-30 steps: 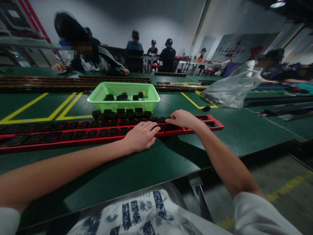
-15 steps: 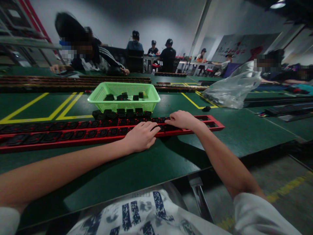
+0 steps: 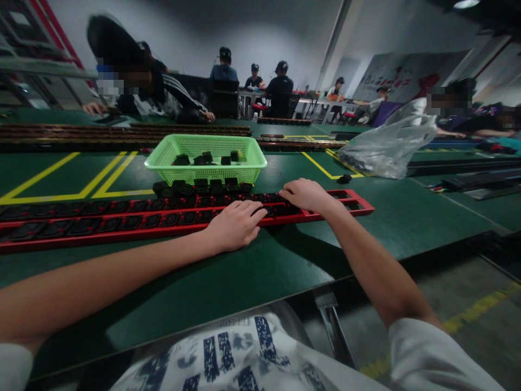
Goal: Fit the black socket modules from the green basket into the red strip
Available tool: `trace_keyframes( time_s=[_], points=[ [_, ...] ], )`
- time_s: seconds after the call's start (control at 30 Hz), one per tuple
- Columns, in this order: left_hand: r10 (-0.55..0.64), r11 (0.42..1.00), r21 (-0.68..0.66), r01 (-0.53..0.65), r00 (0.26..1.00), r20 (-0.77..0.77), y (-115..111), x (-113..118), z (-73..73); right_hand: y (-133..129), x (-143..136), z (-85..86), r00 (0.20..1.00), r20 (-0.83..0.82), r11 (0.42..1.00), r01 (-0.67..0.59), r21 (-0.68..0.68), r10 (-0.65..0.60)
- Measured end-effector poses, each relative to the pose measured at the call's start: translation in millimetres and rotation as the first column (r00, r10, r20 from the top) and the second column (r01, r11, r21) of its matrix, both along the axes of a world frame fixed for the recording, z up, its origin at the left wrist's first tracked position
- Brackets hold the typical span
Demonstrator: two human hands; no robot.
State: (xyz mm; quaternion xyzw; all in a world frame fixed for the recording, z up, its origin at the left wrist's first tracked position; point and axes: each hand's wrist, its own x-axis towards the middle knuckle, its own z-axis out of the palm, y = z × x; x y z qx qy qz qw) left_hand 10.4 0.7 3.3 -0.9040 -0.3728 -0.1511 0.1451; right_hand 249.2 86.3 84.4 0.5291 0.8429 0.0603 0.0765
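A long red frame (image 3: 118, 232) lies across the green table, its two rows filled with black square parts (image 3: 152, 220) up to near its right end. My left hand (image 3: 238, 224) rests over the front row, its fingers curved on the frame; whether they grip anything is hidden. Farther right, my right hand (image 3: 303, 194) is on the back row with fingers bent down over the black parts, and its fingertips are hard to make out. Behind the frame, loose black parts (image 3: 215, 186) stand in a line before a green basket (image 3: 205, 175) holding several more.
Stacked long strips (image 3: 122, 133) lie behind the basket. A clear plastic bag (image 3: 386, 146) sits at the back right, with one black part (image 3: 344, 178) near it. A person (image 3: 154, 92) leans over the table's far side at left; more people sit farther back.
My right hand has shifted slightly right and away from me along the frame. My left hand is almost unmoved.
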Motion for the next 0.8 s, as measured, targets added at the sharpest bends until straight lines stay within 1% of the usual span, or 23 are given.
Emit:
trace_keyframes(
  time_s=[0.23,0.4,0.5,0.67,0.8],
  points=[
    [0.001,1.0,-0.013,-0.001,1.0,-0.003,0.5,0.3,1.0,-1.2,0.0,1.2,0.999,-0.001,0.997,0.043,0.063,-0.043],
    [0.011,1.0,-0.026,-0.011,1.0,-0.001,-0.2,0.8,-0.6,-2.2,0.5,1.8,0.998,0.009,0.997,0.054,0.051,-0.054],
    [0.04,0.999,-0.026,-0.039,0.999,0.007,-1.9,2.2,0.3,-1.0,0.6,0.0,0.999,0.002,0.998,0.047,0.042,-0.047],
    [0.127,0.991,-0.042,-0.125,0.991,0.032,-3.2,4.5,1.2,1.4,0.7,-2.1,0.999,-0.018,0.998,0.044,0.046,-0.043],
    [0.128,0.99,-0.06,-0.128,0.992,0.004,-3.1,5.1,1.5,2.3,1.4,-1.8,0.999,-0.021,0.999,0.039,0.027,-0.038]
  ],
)
